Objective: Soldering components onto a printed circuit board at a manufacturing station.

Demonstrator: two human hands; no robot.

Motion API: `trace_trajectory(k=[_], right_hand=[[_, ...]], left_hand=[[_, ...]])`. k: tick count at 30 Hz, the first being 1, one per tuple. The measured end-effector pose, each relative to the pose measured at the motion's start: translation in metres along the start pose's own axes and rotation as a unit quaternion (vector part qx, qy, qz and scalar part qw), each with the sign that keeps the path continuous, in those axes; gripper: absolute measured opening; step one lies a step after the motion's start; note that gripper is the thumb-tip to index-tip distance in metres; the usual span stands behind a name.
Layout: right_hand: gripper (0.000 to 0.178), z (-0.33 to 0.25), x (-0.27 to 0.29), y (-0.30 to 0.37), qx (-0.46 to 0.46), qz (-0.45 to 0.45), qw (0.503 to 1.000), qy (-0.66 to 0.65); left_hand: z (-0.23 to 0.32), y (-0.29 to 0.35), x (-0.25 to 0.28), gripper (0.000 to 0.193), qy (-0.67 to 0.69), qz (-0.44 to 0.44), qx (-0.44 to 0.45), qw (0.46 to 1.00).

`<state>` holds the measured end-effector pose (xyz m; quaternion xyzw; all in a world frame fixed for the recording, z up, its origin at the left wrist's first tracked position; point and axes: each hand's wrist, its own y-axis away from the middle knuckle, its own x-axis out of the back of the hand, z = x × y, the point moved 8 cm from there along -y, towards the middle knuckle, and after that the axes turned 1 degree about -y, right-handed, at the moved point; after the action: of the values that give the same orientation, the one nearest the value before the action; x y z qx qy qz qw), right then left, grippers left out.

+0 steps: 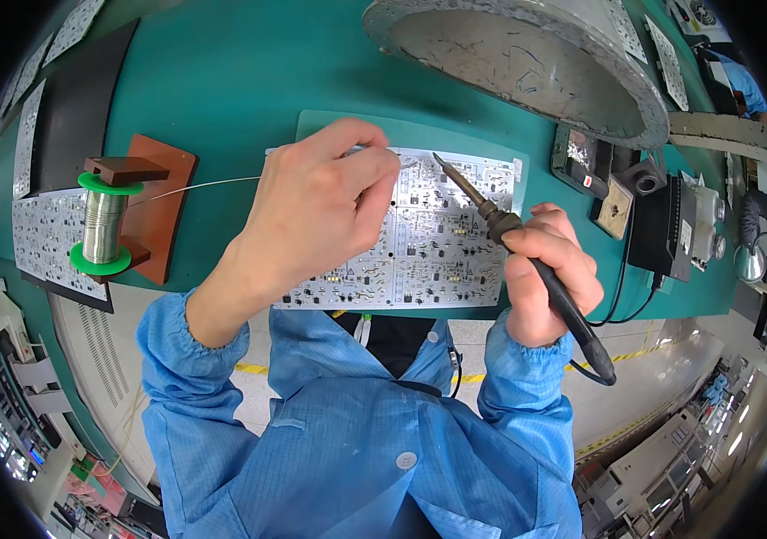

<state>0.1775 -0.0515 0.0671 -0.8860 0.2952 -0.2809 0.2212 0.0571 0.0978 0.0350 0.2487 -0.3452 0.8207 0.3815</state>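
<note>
A white circuit board panel [445,247], dense with small parts, lies on the green mat. Above its left half is my left hand [316,202], fingers pinched on thin solder wire [213,183] that trails back to a spool [102,225] with green flanges. The wire's free end by the fingertips is too small to make out. My right hand [547,269] grips a soldering iron [497,221] by its black handle. The iron slants up and left, its tip over the board's upper part, to the right of my left fingertips. Whether the tip touches the board, I cannot tell.
The spool sits on a brown stand [168,216] at left, beside more board panels [51,235]. A large grey hood [514,67] overhangs the far side. At right are an iron holder with a sponge [614,208] and a black box [662,229] with cables.
</note>
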Motion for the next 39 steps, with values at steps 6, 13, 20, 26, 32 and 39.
trace_trajectory(k=[6, 13, 20, 26, 32, 39], right_hand=[[0.015, 0.001, -0.006, -0.002, -0.001, -0.013, 1.0, -0.014], [0.018, 0.002, -0.01, -0.003, -0.009, -0.015, 1.0, -0.017], [0.018, 0.002, 0.017, 0.013, -0.023, 0.03, 0.999, 0.0], [0.029, 0.014, 0.069, 0.056, -0.053, 0.158, 0.983, 0.079], [0.035, 0.055, 0.067, 0.065, -0.192, 0.109, 0.957, 0.188], [0.034, 0.054, 0.068, 0.064, -0.171, 0.132, 0.96, 0.176]], left_hand=[[0.001, -0.002, -0.001, 0.008, -0.002, -0.006, 0.006, 1.0], [0.0, -0.001, -0.003, 0.008, -0.003, -0.008, 0.011, 1.0], [0.002, 0.003, 0.014, 0.005, 0.01, 0.043, -0.003, 0.999], [-0.019, 0.031, 0.05, 0.006, 0.014, 0.062, 0.152, 0.986], [-0.044, 0.064, 0.053, 0.004, 0.116, 0.12, 0.223, 0.96], [-0.047, 0.086, 0.054, 0.012, 0.082, 0.161, 0.223, 0.958]])
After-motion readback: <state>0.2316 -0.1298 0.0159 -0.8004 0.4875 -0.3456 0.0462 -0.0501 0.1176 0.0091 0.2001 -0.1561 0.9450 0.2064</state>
